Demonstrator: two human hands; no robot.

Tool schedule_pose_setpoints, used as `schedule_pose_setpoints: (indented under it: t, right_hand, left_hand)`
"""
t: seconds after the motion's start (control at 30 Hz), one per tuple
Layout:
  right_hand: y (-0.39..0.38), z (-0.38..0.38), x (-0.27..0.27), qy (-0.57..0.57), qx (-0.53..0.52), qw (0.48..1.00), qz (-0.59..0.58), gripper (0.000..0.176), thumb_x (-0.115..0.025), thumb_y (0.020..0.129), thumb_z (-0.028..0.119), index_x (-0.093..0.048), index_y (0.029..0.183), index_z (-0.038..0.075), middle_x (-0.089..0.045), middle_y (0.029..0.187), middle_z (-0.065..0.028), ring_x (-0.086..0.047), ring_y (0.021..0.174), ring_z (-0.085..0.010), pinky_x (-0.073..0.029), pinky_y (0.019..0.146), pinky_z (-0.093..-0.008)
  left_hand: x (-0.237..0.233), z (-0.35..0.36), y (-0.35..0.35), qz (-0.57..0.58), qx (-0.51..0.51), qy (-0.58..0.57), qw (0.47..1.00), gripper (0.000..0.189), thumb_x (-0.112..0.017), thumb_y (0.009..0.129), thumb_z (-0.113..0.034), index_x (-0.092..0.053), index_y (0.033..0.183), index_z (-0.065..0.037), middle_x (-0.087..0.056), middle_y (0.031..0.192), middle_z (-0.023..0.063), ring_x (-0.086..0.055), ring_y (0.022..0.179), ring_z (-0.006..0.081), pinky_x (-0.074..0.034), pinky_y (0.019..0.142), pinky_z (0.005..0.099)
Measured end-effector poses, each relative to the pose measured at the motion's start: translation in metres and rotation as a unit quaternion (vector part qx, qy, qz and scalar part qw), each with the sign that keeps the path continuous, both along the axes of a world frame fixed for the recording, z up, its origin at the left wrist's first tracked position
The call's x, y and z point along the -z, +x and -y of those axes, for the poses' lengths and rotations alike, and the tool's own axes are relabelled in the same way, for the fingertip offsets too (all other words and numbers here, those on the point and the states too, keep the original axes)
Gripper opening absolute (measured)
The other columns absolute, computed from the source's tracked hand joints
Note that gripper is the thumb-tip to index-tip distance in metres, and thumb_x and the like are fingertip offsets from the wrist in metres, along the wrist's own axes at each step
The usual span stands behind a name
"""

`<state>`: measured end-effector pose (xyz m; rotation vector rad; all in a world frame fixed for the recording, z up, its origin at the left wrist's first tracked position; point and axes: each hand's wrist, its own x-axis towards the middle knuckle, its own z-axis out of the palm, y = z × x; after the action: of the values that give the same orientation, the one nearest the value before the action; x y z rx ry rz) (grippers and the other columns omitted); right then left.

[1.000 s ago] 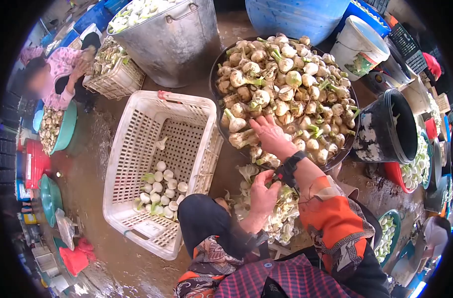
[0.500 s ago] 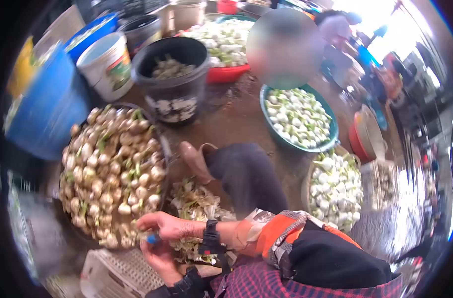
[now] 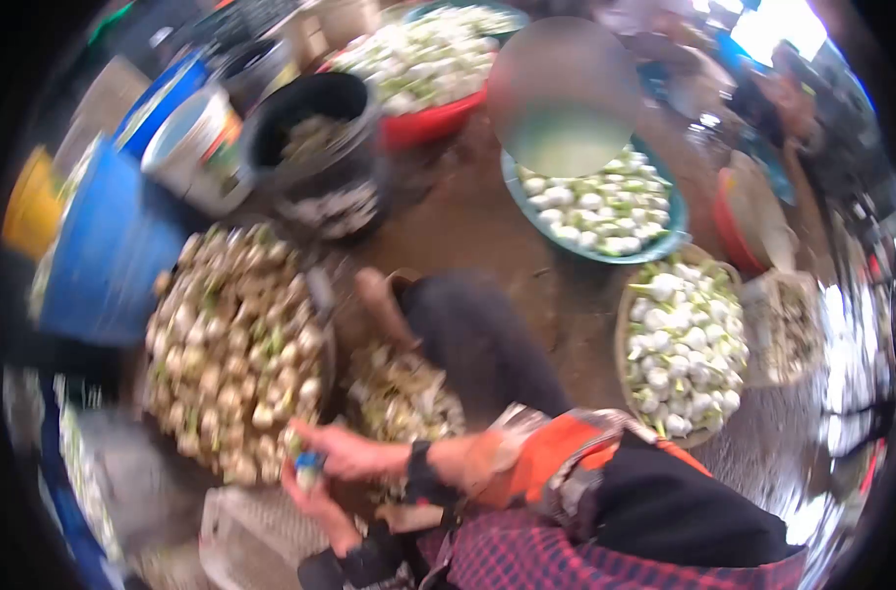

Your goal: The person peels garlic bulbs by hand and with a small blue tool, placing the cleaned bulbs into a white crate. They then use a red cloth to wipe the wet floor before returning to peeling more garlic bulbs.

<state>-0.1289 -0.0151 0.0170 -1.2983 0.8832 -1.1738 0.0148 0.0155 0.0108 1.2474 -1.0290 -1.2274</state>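
Note:
My right hand [image 3: 354, 456], below the orange sleeve, is closed, with its fingertips close to my left hand. A small blue thing [image 3: 309, 460] shows at its fingers; blur hides what it is. My left hand [image 3: 322, 506] is curled just beneath, around a small pale bulb [image 3: 307, 478]. Both hands are over the near edge of a wide tub heaped with brown-skinned bulbs [image 3: 236, 344], like onions or garlic, some with green stems. Peelings [image 3: 404, 393] lie on the ground beside the tub, near my leg [image 3: 482, 329].
A light plastic crate [image 3: 256, 536] stands below my hands. White bulbs fill a basket [image 3: 633, 388] at right, a teal basin [image 3: 605, 258] and a red basin [image 3: 433, 125]. Black [image 3: 335, 211], white [image 3: 197, 162] and blue [image 3: 109, 251] buckets stand at upper left. Another person, blurred, is behind the teal basin.
The view has shifted and tilted slightly. My hands stay together near the tub, and the pale bulb with the blue thing shows more clearly between them.

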Motion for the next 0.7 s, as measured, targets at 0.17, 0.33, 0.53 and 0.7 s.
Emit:
schedule_pose_setpoints:
  t: [0.17, 0.33, 0.53, 0.7]
  right_hand:
    - [-0.015, -0.002, -0.028, 0.035, -0.002, 0.982, -0.186, 0.068, -0.068, 0.061, 0.005, -0.043, 0.124, 0.003, -0.061, 0.086, -0.0164, -0.060, 0.079, -0.0219, -0.048, 0.071, -0.0358]
    - [-0.001, -0.005, -0.029, -0.026, 0.101, 0.989, -0.109, 0.069, -0.048, 0.064, -0.015, -0.036, 0.131, 0.001, -0.062, 0.089, -0.0213, -0.064, 0.073, -0.0295, -0.053, 0.064, -0.0365]
    - [-0.010, 0.009, -0.020, -0.030, 0.080, 0.985, -0.147, 0.041, -0.062, 0.064, 0.000, -0.059, 0.105, 0.002, -0.060, 0.099, -0.0132, -0.060, 0.088, -0.0266, -0.049, 0.076, -0.0358]
    - [0.005, 0.002, -0.009, -0.080, 0.076, 0.971, -0.211, 0.048, -0.057, 0.062, 0.000, -0.055, 0.110, 0.005, -0.060, 0.090, -0.0190, -0.057, 0.084, -0.0366, -0.046, 0.073, -0.0384]
  left_hand:
    - [0.003, -0.007, -0.002, -0.103, 0.037, 0.040, 0.993, 0.078, -0.070, 0.063, -0.024, -0.036, 0.129, 0.000, -0.047, 0.118, 0.0094, -0.049, 0.107, 0.0202, -0.039, 0.093, 0.0318]
    - [-0.025, -0.005, -0.015, -0.388, 0.073, 0.142, 0.908, 0.064, -0.060, 0.072, -0.036, -0.040, 0.124, -0.004, -0.056, 0.089, 0.0087, -0.053, 0.062, 0.0183, -0.039, 0.047, 0.0293]
    - [-0.007, 0.002, -0.008, -0.363, -0.006, 0.272, 0.891, 0.045, -0.044, 0.082, -0.052, -0.056, 0.100, -0.012, -0.059, 0.077, 0.0041, -0.054, 0.060, 0.0219, -0.041, 0.051, 0.0332]
    - [-0.012, 0.009, -0.048, -0.297, -0.032, 0.159, 0.941, 0.048, -0.045, 0.086, -0.047, -0.053, 0.111, -0.008, -0.061, 0.095, 0.0059, -0.060, 0.085, 0.0217, -0.049, 0.073, 0.0344]
